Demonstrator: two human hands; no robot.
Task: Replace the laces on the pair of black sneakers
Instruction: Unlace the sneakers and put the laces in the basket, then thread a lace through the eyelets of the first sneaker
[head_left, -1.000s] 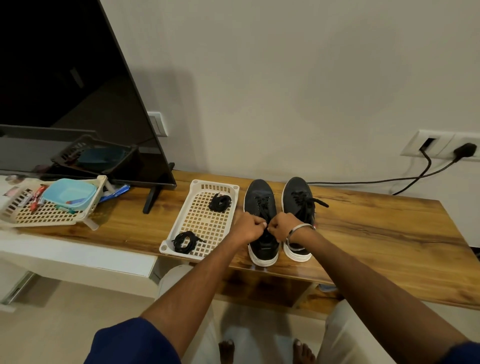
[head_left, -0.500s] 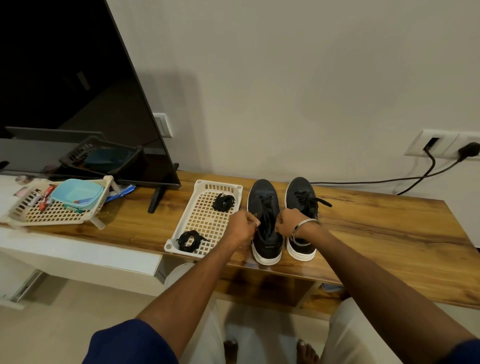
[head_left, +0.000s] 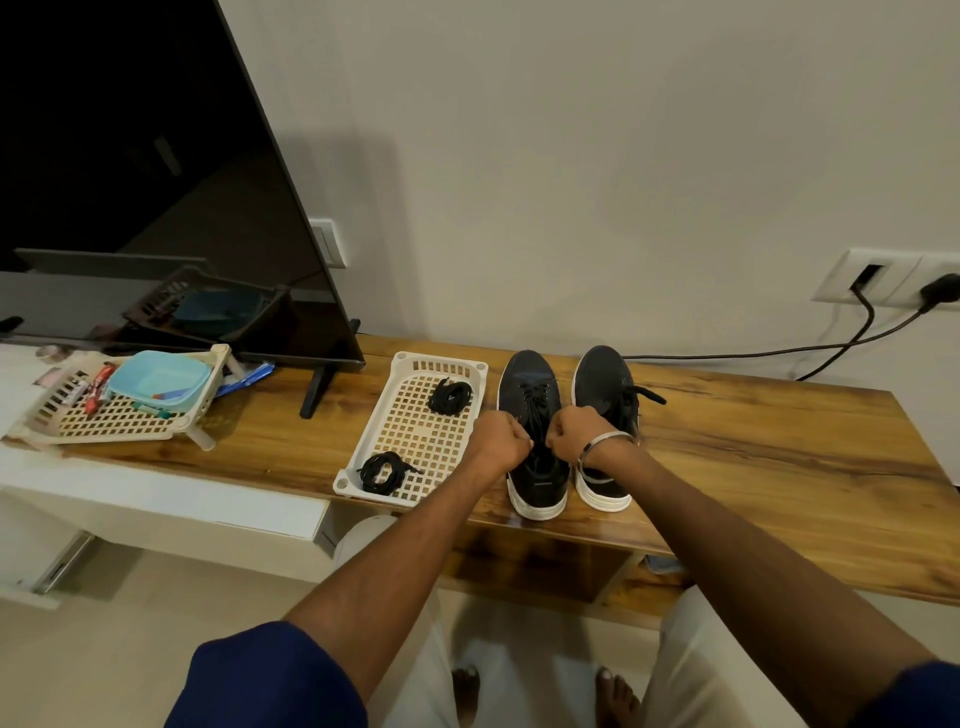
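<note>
Two black sneakers with white soles stand side by side on the wooden shelf, toes toward the wall: the left sneaker (head_left: 530, 379) and the right sneaker (head_left: 605, 376). My left hand (head_left: 498, 439) and my right hand (head_left: 574, 434) are both curled into fists over the left sneaker's laces, each pinching a black lace end. The right sneaker's lace (head_left: 647, 395) lies loose over its side. A white lattice tray (head_left: 410, 452) to the left holds two coiled black laces, one at the far end (head_left: 451, 397), one at the near end (head_left: 382, 470).
A large dark TV (head_left: 130, 182) stands at the left on the wooden shelf (head_left: 779, 467). A second basket (head_left: 104, 421) with a light blue container sits under it. Cables (head_left: 831, 343) run from a wall socket at the right.
My hands came close together again over the left sneaker after drawing apart with the lace. The view shifted slightly.
</note>
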